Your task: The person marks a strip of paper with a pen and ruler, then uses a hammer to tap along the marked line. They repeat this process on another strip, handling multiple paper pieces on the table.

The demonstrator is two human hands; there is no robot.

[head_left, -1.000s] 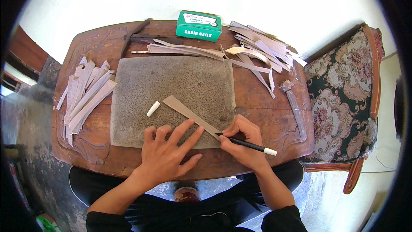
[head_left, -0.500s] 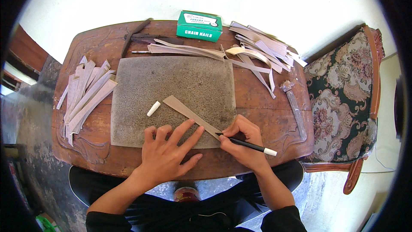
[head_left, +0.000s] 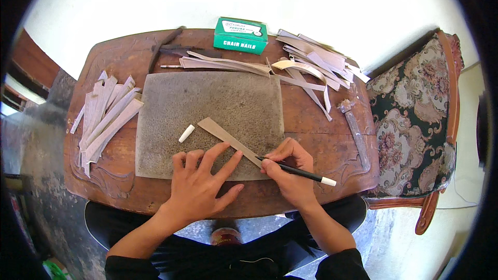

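Wooden table (head_left: 321,124) carries a grey mat (head_left: 207,109); a tapered strip (head_left: 228,139) lies diagonally on its near edge. Left hand (head_left: 199,186) presses flat, fingers splayed, on the strip; right hand (head_left: 290,173) grips a black pen (head_left: 298,172), tip at the strip's edge.

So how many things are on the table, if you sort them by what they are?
Piles of pale strips: 2 (left, back right)
Single strip under the hands: 1
Green box: 1
Grey mat: 1
Black pen: 1
Small white cap: 1
Total: 7
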